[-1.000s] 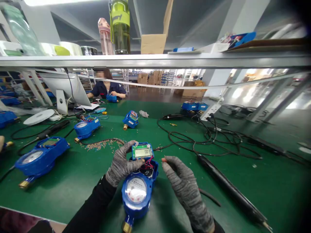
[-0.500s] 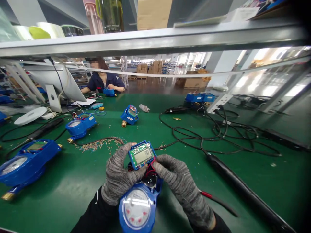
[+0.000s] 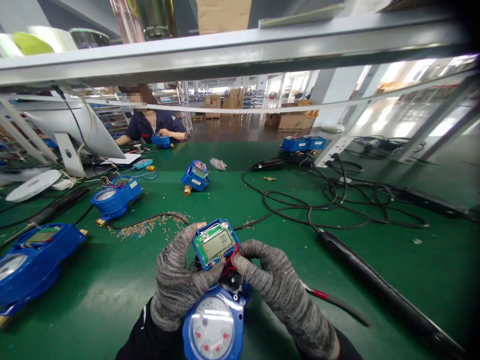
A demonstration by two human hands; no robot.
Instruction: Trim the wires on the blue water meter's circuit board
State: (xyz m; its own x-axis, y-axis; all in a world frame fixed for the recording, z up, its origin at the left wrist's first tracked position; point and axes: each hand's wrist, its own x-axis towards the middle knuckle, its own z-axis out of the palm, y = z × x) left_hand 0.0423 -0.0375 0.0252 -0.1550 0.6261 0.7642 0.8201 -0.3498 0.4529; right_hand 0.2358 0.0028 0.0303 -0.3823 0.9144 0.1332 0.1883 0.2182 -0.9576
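A blue meter (image 3: 33, 257) lies at the far left of the green bench (image 3: 112, 285), and a second meter (image 3: 114, 195) sits further back beside a scatter of small brown bits (image 3: 150, 227). Behind them a monitor (image 3: 71, 130) stands, and a person in a dark top (image 3: 155, 127) works at the far side of the bench.

Low in the middle, the left hand (image 3: 180, 282) (in a grey knit glove) is closed round the left edge of a green circuit board (image 3: 215, 243), thumb on its top corner. The board carries a small display and is tilted up above the open body of a blue meter with a white dial (image 3: 213, 327), joined to it by red wires (image 3: 230, 260). The right hand (image 3: 277, 287), gloved alike, curls against the board's right edge, fingers pinched at the wires.

Right of the hands a long black tool (image 3: 378, 292) lies slanted on the bench, with black cables (image 3: 337, 200) looped behind it.
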